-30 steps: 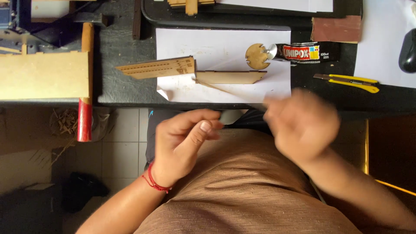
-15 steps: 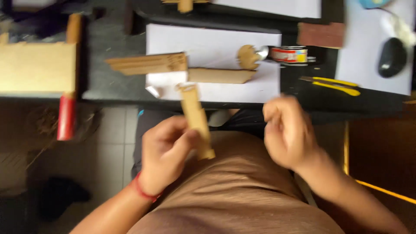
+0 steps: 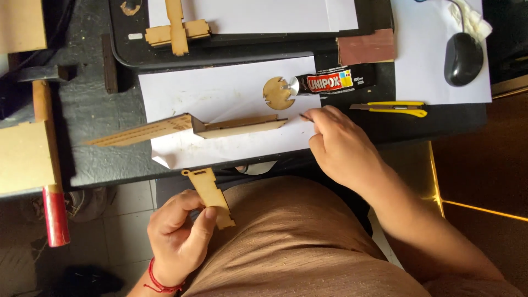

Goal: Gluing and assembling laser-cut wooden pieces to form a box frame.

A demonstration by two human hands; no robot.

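Observation:
My left hand (image 3: pixel 179 236) is over my lap, below the table edge, and grips a flat, long laser-cut wooden piece (image 3: pixel 210 196) with a tab at its upper end. My right hand (image 3: pixel 341 146) rests at the right edge of a white paper sheet (image 3: pixel 220 88) on the table. Its fingers pinch a thin dark stick (image 3: pixel 304 116) whose tip points left. Just left of that tip lies a long assembled wooden part (image 3: pixel 187 128). A round wooden disc (image 3: pixel 278 92) and a black glue tube (image 3: pixel 335 82) lie just above my right hand.
A yellow utility knife (image 3: pixel 393 107) lies right of the glue tube. A brown block (image 3: pixel 366 47), a computer mouse (image 3: pixel 463 58) and a wooden cross-shaped piece (image 3: pixel 176 30) sit farther back. A wooden board (image 3: pixel 25 157) and a red-handled tool (image 3: pixel 55 214) are at the left edge.
My right hand has gone from above my lap up to the paper on the table. My left hand has lowered the flat wooden piece toward my lap. The view has shifted.

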